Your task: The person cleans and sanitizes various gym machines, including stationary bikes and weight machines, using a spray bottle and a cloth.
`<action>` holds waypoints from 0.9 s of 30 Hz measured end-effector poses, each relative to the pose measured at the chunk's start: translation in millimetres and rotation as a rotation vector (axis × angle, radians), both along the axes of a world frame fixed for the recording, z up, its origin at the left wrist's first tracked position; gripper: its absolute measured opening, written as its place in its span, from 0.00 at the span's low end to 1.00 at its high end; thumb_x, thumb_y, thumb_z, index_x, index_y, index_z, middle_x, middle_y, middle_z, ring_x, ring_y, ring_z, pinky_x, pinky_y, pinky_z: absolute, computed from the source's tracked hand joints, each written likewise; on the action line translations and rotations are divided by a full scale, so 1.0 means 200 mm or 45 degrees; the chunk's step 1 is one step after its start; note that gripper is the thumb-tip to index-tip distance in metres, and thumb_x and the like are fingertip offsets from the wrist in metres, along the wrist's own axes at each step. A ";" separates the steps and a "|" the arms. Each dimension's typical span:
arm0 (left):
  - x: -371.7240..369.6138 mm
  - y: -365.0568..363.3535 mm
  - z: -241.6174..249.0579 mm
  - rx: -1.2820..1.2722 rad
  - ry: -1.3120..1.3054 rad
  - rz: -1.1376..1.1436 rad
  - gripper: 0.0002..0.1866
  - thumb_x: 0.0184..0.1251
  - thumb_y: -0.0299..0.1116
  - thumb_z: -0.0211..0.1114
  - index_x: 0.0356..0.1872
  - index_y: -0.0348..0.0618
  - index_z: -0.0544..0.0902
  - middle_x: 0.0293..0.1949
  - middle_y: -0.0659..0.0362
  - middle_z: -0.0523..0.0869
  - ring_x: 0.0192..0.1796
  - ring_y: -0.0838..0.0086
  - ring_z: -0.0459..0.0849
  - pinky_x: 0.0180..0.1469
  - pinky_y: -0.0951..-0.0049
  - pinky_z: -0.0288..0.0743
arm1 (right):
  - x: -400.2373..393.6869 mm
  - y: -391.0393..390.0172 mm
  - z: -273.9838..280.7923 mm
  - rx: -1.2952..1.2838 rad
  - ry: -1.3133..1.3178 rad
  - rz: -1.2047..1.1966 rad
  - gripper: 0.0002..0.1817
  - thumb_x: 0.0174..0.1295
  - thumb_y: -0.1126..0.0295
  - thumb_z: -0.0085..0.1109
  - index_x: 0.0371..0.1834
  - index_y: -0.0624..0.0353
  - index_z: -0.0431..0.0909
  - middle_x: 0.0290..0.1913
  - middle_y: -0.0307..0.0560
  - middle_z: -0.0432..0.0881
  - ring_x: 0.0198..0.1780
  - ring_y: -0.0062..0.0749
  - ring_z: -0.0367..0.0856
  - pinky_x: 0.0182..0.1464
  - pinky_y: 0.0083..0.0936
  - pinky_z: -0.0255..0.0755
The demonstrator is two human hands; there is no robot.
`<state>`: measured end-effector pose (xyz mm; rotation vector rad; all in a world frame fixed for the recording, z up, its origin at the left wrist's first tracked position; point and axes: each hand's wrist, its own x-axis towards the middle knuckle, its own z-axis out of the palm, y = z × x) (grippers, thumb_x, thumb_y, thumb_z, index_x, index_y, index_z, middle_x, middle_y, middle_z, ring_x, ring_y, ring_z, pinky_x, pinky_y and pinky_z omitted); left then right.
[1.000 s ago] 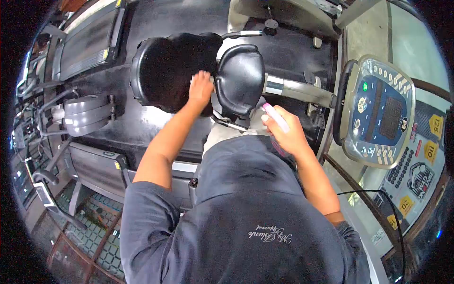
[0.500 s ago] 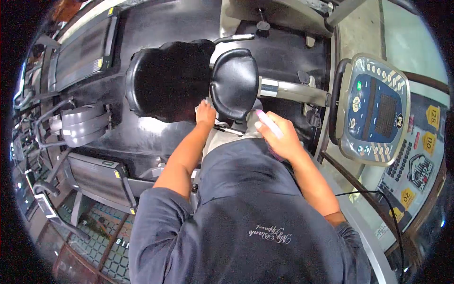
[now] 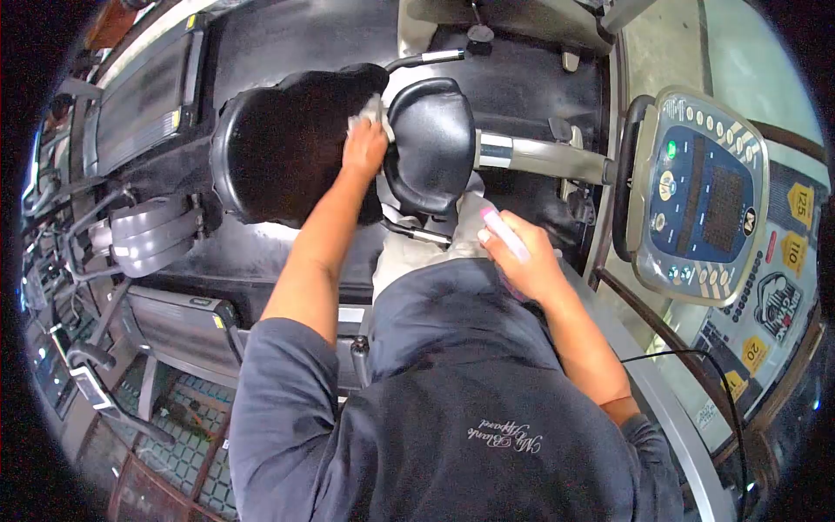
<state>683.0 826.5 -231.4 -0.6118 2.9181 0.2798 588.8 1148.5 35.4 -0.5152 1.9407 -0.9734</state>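
My left hand (image 3: 365, 150) is closed on a pale crumpled cloth (image 3: 372, 113), which lies against the edge of the black backrest (image 3: 287, 152), close to the seat. Beside it is the shiny black seat (image 3: 432, 143) of a recumbent exercise bike. In front of my waist, my right hand (image 3: 532, 261) is wrapped round a spray bottle (image 3: 504, 233) with a pink and white top; its lower part is mostly hidden by the hand. A side handle (image 3: 417, 233) of the bike passes between my arms, below the seat.
The bike's console (image 3: 706, 204) stands at the right, joined by a pale frame beam (image 3: 548, 163). Treadmills (image 3: 148, 100) and a machine with grey rounded covers (image 3: 152, 230) stand at the left. A black cable (image 3: 718, 374) hangs at the lower right.
My left hand has moved forward with the cloth along the backrest's edge, from its near end towards the far side. My right hand has shifted slightly, still round the spray bottle.
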 end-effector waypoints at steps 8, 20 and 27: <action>0.36 0.48 -0.26 0.286 -0.827 -0.169 0.16 0.72 0.34 0.62 0.52 0.44 0.93 0.59 0.57 0.90 0.70 0.58 0.80 0.71 0.56 0.75 | 0.03 0.04 -0.03 -0.032 -0.027 -0.028 0.09 0.70 0.65 0.65 0.41 0.60 0.82 0.30 0.44 0.83 0.32 0.27 0.83 0.38 0.27 0.75; 0.11 0.08 0.05 0.002 -0.205 0.017 0.16 0.69 0.33 0.60 0.52 0.38 0.88 0.65 0.45 0.80 0.70 0.51 0.77 0.73 0.57 0.71 | 0.02 -0.05 -0.03 -0.050 0.026 0.108 0.10 0.73 0.64 0.63 0.39 0.59 0.80 0.28 0.36 0.81 0.30 0.19 0.79 0.35 0.24 0.72; 0.58 0.60 -0.13 -0.066 -0.637 -0.390 0.13 0.70 0.37 0.62 0.43 0.51 0.95 0.55 0.60 0.89 0.66 0.62 0.77 0.68 0.60 0.69 | 0.04 -0.06 0.03 -0.153 -0.018 0.036 0.12 0.71 0.62 0.67 0.39 0.61 0.81 0.29 0.48 0.80 0.30 0.30 0.77 0.37 0.30 0.73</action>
